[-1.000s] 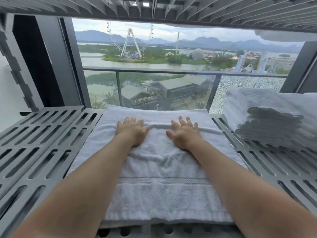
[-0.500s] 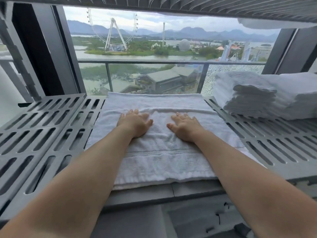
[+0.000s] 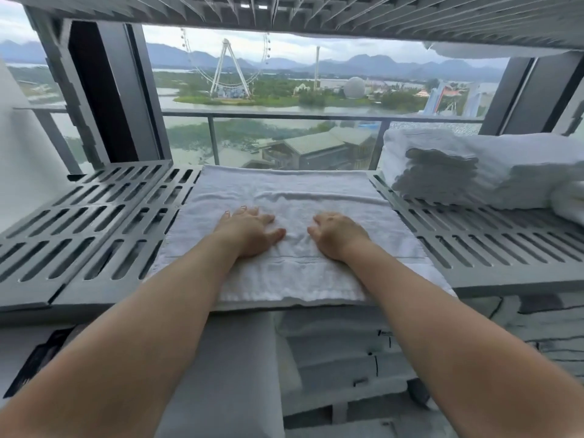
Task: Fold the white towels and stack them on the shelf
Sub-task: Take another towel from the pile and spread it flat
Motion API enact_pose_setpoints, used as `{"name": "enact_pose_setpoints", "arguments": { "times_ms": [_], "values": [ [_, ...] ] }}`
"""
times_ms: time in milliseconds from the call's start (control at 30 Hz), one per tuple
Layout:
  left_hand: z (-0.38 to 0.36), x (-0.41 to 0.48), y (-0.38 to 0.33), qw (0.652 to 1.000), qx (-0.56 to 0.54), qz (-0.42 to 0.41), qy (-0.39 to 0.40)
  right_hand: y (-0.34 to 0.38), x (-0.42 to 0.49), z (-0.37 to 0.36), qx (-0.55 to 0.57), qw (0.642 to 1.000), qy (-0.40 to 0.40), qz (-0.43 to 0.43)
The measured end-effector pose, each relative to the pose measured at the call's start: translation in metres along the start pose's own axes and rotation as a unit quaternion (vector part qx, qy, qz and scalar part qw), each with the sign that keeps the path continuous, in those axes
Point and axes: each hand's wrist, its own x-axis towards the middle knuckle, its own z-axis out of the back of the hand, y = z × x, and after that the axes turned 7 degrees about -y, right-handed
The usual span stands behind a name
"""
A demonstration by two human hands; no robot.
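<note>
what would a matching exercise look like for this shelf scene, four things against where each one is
Things
1. left hand
2. towel stack
3. flat towel
4. ferris wheel

Places
a. far off, beyond the balcony railing
b. right end of the shelf
c. middle of the shelf, under both hands
d. resting on the flat towel, beside the right hand

Pairs: 1-d, 2-b, 3-c, 4-a
</note>
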Motion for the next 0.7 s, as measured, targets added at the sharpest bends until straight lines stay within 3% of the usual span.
{"name": "enact_pose_setpoints", "arguments": {
  "times_ms": [533,700],
  "values": [
    [0.005,-0.075,-0.029,0.999,0.002,0.033,0.003,-0.012,-0.064,0.017,-0.019,0.998,0.056,0.037],
    [0.01,-0.056,-0.026,0.996,-0.012,0.016,-0.088,-0.009,-0.054,0.021,-0.005,1.0,0.017,0.02]
  ]
}}
